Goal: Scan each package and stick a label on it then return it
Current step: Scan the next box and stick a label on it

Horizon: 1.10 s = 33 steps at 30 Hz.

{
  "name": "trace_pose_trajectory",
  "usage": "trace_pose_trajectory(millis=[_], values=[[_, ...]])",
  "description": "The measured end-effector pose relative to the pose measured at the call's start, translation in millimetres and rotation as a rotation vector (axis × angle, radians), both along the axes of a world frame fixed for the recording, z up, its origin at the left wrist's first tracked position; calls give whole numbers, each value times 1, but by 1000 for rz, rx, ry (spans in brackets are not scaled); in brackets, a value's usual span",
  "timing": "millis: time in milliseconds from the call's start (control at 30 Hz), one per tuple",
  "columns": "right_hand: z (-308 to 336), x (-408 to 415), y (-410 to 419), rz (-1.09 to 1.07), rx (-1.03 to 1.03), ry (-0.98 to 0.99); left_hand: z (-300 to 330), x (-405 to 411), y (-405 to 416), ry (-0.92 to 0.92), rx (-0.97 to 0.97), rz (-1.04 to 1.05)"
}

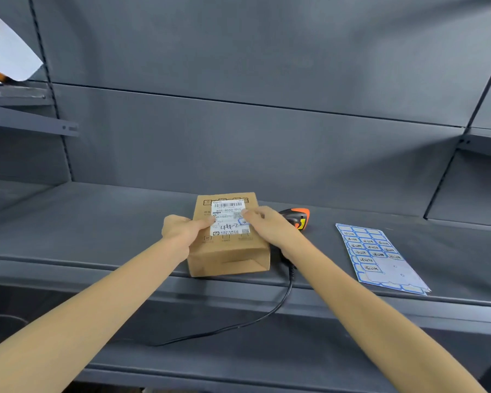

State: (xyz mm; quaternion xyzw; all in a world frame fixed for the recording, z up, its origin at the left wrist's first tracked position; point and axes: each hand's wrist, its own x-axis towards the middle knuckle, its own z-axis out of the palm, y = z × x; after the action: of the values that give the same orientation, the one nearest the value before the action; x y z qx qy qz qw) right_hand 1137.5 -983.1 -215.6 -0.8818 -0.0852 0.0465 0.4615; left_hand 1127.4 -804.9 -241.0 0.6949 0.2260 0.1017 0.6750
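Shelf [97, 222] first, since it carries everything: dark grey metal, with the cardboard package [230, 251] lying flat at its front edge, roughly mid-length. Toward the right end of that front edge lies the sheet of blue-bordered labels [380, 256], several spots already peeled off. The black-and-orange scanner [296, 218] lies just behind the right hand, its cable [267, 313] dropping over the front edge.

Looks to me like we're at the sticking step. The left hand [179, 231] grips the package's left side, forefinger stretched onto the white shipping slip [228, 219]. The right hand [267, 222] has its fingertips pressed down on a small blue-edged label [243, 222] at the slip's right edge; whether it's still pinching it or just smoothing it flat, I can't tell.

Next move, I'd guess: rub the label down so its corners don't lift, then take hold of the package with both hands and put it back where it belongs.
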Motion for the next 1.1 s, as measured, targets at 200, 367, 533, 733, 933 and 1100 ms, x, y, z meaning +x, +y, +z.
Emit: trace_pose_trajectory(millis=[200,367,533,733,933,1100], values=[[6,9,-10,-162,305,44,24,-4,-8,-81,-140,-7],[24,0,-53,-218,476,30,44,-6,-49,-222,-163,-65],[43,-28,-125,-319,630,-40,60,-13,-114,-309,-143,-208],[41,-84,-218,-503,656,-134,56,-40,-221,-441,-12,-461],[13,-175,-323,-668,684,-125,22,-90,-321,-411,-99,-734],[-34,-259,-387,-857,704,-112,-33,-137,-377,-367,-38,-909]])
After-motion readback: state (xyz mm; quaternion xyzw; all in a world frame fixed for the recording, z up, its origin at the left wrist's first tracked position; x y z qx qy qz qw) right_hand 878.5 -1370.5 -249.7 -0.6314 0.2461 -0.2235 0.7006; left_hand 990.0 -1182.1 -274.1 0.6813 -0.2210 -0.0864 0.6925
